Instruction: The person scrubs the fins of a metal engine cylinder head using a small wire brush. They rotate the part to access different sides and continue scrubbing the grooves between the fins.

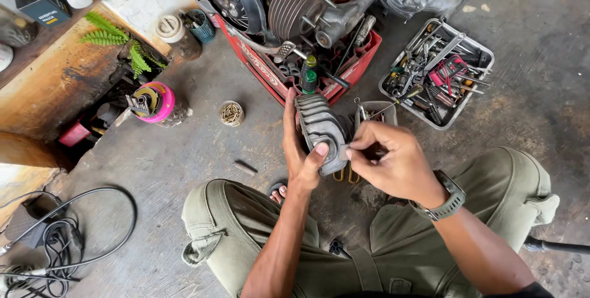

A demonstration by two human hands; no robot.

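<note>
My left hand [300, 150] grips a grey finned engine cylinder head [321, 127] from its left side, thumb pressed on the lower edge. My right hand [392, 161] is closed at the part's right edge, fingertips pinched on something small that I cannot make out. A watch sits on my right wrist. Both hands hover above the concrete floor between my knees in olive trousers.
An engine [289, 0] rests on a red crate [362, 58] ahead. A grey tray of tools [485, 49] lies to the right. A small tin of screws [232, 113], a pink tub [155, 102] and black cables [67, 236] lie to the left.
</note>
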